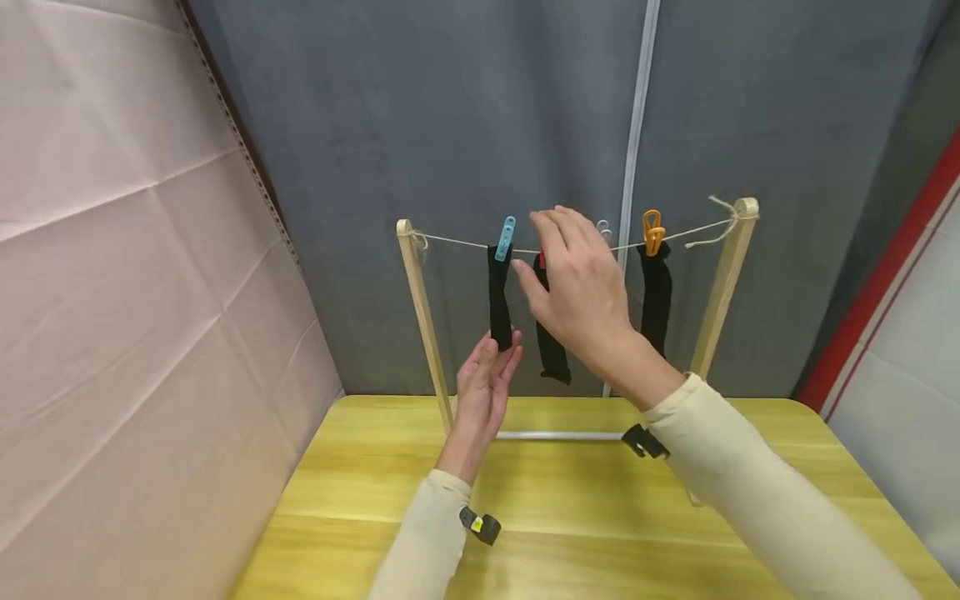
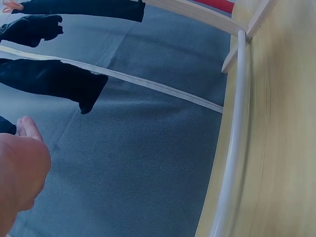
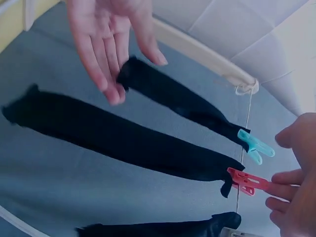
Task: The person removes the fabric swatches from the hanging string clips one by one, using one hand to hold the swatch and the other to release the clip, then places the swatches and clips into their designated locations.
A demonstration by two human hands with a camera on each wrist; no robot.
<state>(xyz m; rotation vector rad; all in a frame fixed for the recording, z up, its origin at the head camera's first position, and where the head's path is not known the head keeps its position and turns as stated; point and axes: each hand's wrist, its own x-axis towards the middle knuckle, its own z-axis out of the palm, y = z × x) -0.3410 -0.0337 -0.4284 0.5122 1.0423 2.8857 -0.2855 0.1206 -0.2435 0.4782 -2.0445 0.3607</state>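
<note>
In the head view a narrow black cloth, sock-like (image 1: pixel 499 292), hangs from a string (image 1: pixel 453 241) by a blue clothespin (image 1: pixel 506 238). My left hand (image 1: pixel 483 387) is at its lower end, the fingers extended behind the cloth and the thumb apart from them. My right hand (image 1: pixel 581 283) is raised at the string, thumb toward the blue clothespin. In the right wrist view its fingertips come up to the handle of a red clothespin (image 3: pixel 249 181), which clips a second black cloth (image 3: pixel 123 143); thumb and fingers are spread apart.
An orange clothespin (image 1: pixel 654 235) holds another black cloth (image 1: pixel 656 292) farther right. A pale clothespin (image 1: pixel 603 227) shows behind my right hand. Wooden posts (image 1: pixel 423 317) carry the string, with a white bar (image 1: pixel 558 436) low between them on the yellow wood-grain table (image 1: pixel 555 508). A grey curtain (image 1: pixel 450 108) hangs behind.
</note>
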